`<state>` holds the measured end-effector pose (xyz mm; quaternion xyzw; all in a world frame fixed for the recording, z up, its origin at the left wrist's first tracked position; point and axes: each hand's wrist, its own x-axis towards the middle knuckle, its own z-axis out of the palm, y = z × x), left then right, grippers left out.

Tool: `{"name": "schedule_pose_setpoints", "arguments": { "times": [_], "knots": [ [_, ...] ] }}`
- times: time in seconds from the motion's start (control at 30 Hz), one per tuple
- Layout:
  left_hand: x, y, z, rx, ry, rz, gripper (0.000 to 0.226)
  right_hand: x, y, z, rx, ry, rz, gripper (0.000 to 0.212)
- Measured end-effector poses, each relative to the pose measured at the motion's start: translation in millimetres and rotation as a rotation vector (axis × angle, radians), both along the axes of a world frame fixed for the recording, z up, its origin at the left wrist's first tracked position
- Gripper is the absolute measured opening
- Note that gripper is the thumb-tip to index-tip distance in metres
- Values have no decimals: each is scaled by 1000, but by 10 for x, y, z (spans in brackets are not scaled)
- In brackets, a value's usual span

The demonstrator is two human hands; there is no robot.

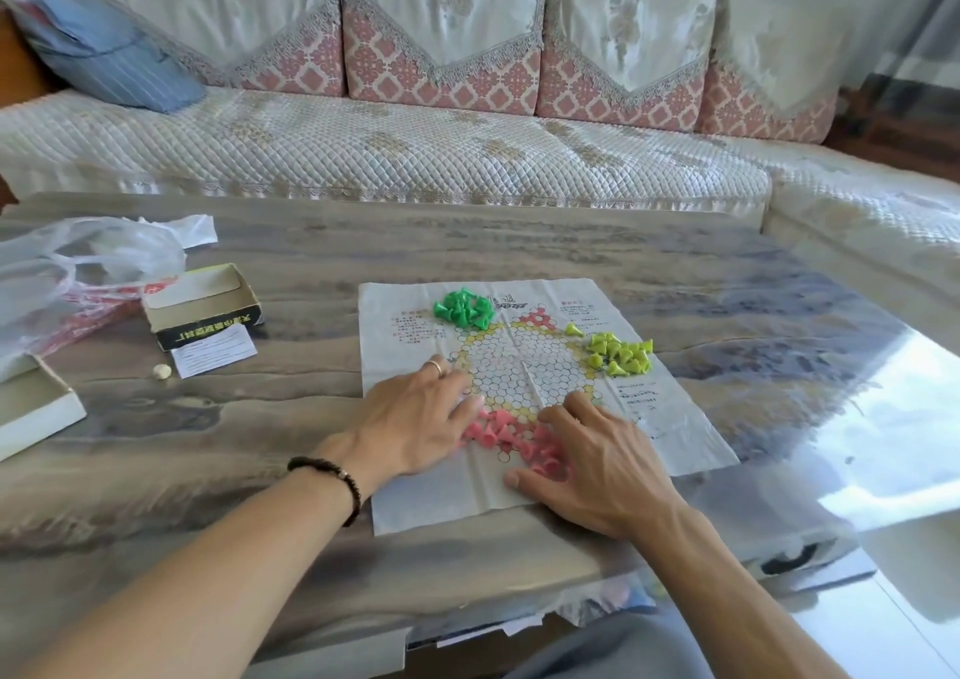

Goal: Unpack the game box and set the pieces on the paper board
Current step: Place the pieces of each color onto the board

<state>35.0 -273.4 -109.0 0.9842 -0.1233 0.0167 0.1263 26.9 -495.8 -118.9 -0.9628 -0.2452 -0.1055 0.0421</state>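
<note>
At the far left of the worktop, a crumpled plastic bag is seen, with a white box part lying at the left edge nearer the person. Just right of the bag, the open game box is placed with its black printed side facing the camera; a small printed slip is laid against its near side, and a small pale round object rests beside the slip. The paper board is spread flat in the middle of the worktop, its hexagonal grid printed at the centre. The left hand is laid palm down on the near-left part of the board, fingers extended and spread, a ring visible on one finger and a dark bead bracelet worn at the wrist. A heap of dark green pieces is located at the far-left part of the board. A cluster of pink pieces is situated at the near edge of the grid, between the two hands and touched by the fingertips of both. The right hand is laid palm down, fingers lightly bent over the pink pieces; no piece is shown to be gripped. A group of yellow-green pieces is gathered at the right side of the grid. A sofa stands behind the worktop.
</note>
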Motion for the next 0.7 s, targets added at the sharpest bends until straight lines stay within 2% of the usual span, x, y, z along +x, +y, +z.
{"name": "schedule_pose_setpoints", "arguments": {
  "times": [0.1,0.2,0.27,0.33,0.43,0.53,0.63,0.7],
  "knots": [
    [-3,-179,28,-8,-16,-4,36,52,126,-25,1,-54,-3,62],
    [48,-271,5,-151,-20,-24,39,79,219,-37,29,-120,4,54],
    [74,-254,-1,-238,-1,-41,41,77,228,-8,63,-72,-14,54],
    [92,-180,-1,-278,18,-54,40,61,163,62,161,62,-30,63],
    [105,-5,24,-284,56,-51,34,45,-46,192,285,252,-50,90],
    [85,100,119,-308,200,-64,23,37,-206,244,260,347,-69,95],
    [36,91,215,-288,355,-103,70,19,-204,254,264,384,-75,82],
    [18,49,240,-245,395,-161,72,12,-153,244,282,386,-73,70]
  ]
}}
